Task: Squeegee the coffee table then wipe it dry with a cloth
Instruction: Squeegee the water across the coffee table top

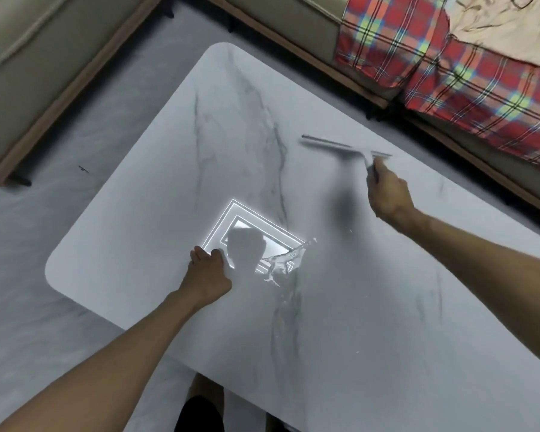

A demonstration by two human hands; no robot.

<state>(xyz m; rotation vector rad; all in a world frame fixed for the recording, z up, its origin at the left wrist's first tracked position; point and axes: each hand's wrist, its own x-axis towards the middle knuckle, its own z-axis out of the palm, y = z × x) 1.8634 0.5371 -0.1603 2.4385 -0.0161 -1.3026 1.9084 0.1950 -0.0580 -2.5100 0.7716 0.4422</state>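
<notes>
**Status.** R hand (388,194) is closed round the handle of the squeegee (346,146), holding it over the far-right part of the coffee table (169,169). The blade lies roughly parallel to the far edge and just inside it. It is blurred, so contact w/ the top cannot be confirmed. L hand (208,269) rests on the top near the left-centre, fingers laid out, holding nothing. Water (281,266) pools just right of the L hand, w/ a thin trail running toward the near edge. No drying cloth identified in view.

**Risks (judged).**
- A pull from far to near would push water off the near edge onto the floor (44,244) and the person's legs, as nothing is there to catch it.
- Blade is held at one end of the handle's reach. Uneven pressure would leave streaks or skip the pool.
- L hand sits beside the pool. A stroke through that zone meets the fingers unless the hand lifts.
- Wet glossy top: a bracing palm may slip.

**Edges / room.**
- Top carries nothing but the hands, tool and water, so long strokes are possible.
- Corners are rounded, and water can run off there.
- Far edge sits near the sofa w/ plaid blanket (449,67). Flicked water could reach the fabric.
- Second sofa (28,73) at far left is well apart, w/ open floor between.
</notes>
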